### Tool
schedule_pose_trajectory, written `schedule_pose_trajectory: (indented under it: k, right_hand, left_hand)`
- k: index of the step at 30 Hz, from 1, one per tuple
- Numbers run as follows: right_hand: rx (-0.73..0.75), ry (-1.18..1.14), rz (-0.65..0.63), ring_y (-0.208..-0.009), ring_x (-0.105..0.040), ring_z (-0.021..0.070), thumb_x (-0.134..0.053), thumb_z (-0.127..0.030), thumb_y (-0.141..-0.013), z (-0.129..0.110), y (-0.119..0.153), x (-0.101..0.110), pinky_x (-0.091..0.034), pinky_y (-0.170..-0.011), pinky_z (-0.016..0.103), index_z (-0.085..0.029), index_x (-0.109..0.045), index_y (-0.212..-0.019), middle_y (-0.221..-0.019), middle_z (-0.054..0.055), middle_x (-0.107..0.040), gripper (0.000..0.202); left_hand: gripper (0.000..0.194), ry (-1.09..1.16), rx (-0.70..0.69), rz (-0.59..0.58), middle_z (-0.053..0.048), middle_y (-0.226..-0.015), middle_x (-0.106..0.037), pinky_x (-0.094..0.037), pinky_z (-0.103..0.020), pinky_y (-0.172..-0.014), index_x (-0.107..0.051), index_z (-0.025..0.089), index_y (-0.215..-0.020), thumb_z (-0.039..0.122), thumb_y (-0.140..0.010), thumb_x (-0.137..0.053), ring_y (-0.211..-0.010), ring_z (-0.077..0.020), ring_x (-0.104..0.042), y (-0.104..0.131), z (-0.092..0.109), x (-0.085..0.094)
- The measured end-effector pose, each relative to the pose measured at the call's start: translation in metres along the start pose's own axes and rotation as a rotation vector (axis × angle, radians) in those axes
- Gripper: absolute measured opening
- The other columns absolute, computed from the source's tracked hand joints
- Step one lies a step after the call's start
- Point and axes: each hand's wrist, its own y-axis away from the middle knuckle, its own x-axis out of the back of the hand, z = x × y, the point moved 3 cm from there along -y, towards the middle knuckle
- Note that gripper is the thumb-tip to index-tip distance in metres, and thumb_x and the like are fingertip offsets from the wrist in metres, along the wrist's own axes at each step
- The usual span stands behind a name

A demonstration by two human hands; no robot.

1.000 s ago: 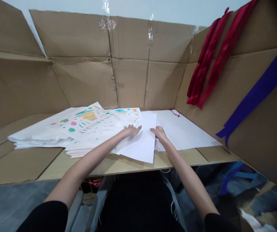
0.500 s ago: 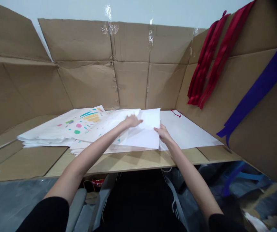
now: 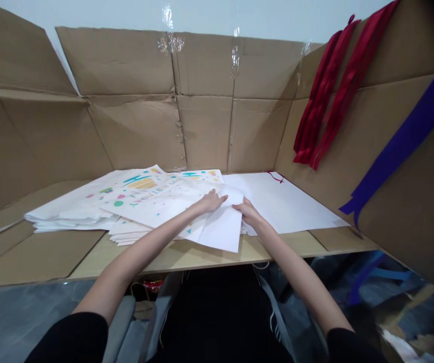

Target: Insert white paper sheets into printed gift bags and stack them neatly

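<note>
A white paper piece (image 3: 224, 229) lies tilted over the middle stack, its near corner reaching past the stack toward the table's front edge. My left hand (image 3: 211, 200) rests on its upper part, fingers apart, nothing gripped. At its right edge my right hand (image 3: 248, 209) pinches the paper between thumb and fingers. Under and left of my left hand are white sheets printed with colourful shapes and lettering (image 3: 141, 186). A folded stack (image 3: 128, 233) shows its layered edges below them. To the right lies a plain white sheet (image 3: 292, 206) with a small red cord (image 3: 276, 177) at its top.
Cardboard walls (image 3: 137, 131) stand behind and at both sides of the wooden table (image 3: 198, 255). Red ribbons (image 3: 330, 101) and a blue ribbon (image 3: 402, 136) hang on the right wall. Another white stack (image 3: 69, 212) lies at the left.
The white paper has shifted toward me and slightly left, and is now tilted. Both hands moved with it, a little nearer. More of the printed sheet behind shows.
</note>
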Motion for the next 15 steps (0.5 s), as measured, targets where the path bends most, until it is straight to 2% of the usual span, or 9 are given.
schedule_pose_trajectory:
  k: [2,4,8,11,15]
  right_hand:
    - [0.019,0.019,-0.019,-0.086,-0.064,0.0242,-0.057,-0.001,-0.058,-0.007,0.006,0.017,-0.055,-0.074,0.034,-0.012,-0.052,-0.106,-0.104,0.012,-0.064,0.049]
    - [0.021,0.041,-0.018,-0.088,-0.064,0.0256,-0.058,-0.002,-0.056,-0.014,0.013,0.037,-0.055,-0.071,0.033,-0.012,-0.054,-0.103,-0.105,0.013,-0.064,0.049]
    - [-0.026,0.051,0.016,-0.084,-0.065,0.0261,-0.061,-0.003,-0.054,-0.021,0.022,0.067,-0.055,-0.066,0.031,-0.013,-0.055,-0.103,-0.103,0.013,-0.066,0.051]
    - [-0.031,0.076,-0.010,-0.074,-0.065,0.0248,-0.063,-0.004,-0.054,-0.020,0.020,0.071,-0.054,-0.060,0.030,-0.013,-0.054,-0.106,-0.093,0.011,-0.068,0.053]
    - [0.010,0.078,-0.060,-0.069,-0.063,0.0218,-0.066,-0.008,-0.060,-0.014,0.009,0.055,-0.053,-0.060,0.030,-0.012,-0.057,-0.102,-0.082,0.008,-0.067,0.043]
  left_hand:
    - [0.074,-0.027,-0.036,0.027,-0.019,-0.151,-0.020,-0.017,-0.038,-0.111,-0.040,0.004,-0.137,0.056,-0.091,-0.013,-0.139,-0.0276,-0.022,0.007,0.011,-0.002]
    - [0.075,-0.052,-0.088,0.003,-0.020,-0.151,-0.020,-0.013,-0.038,-0.112,-0.040,0.002,-0.137,0.055,-0.092,-0.013,-0.140,-0.0265,-0.017,0.013,0.026,-0.006]
    - [0.077,-0.023,-0.099,-0.073,-0.020,-0.147,-0.028,-0.024,-0.035,-0.108,-0.039,0.002,-0.137,0.058,-0.091,-0.016,-0.135,-0.0292,-0.029,0.012,0.056,-0.018]
    - [0.079,-0.007,-0.103,-0.069,-0.025,-0.140,-0.039,-0.031,-0.036,-0.103,-0.048,-0.002,-0.129,0.057,-0.092,-0.012,-0.129,-0.0317,-0.039,0.002,0.071,-0.025]
    - [0.079,-0.030,-0.159,-0.059,-0.027,-0.132,-0.047,-0.035,-0.035,-0.099,-0.054,-0.003,-0.123,0.053,-0.093,-0.007,-0.123,-0.0314,-0.046,-0.009,0.082,-0.030]
